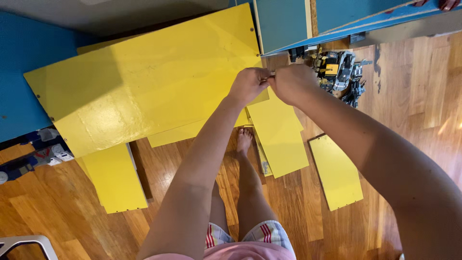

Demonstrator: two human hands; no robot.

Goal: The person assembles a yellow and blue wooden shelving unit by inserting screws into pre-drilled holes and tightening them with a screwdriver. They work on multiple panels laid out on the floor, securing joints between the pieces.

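My left hand (248, 84) and my right hand (291, 82) meet in front of me, fingertips pinched together on a small metal part (271, 73); too little of it shows to tell what it is. They hover over the right edge of a large yellow panel (144, 82) that lies tilted across the floor. Below my hands lie smaller yellow panels (279, 135), and my bare foot (244, 139) stands beside them.
Another yellow panel (337, 171) lies on the wooden floor at the right, one more (115, 178) at the lower left. A grey and yellow toy model (337, 70) sits by a teal cabinet (284, 24). Clutter (38, 154) lies at the left edge.
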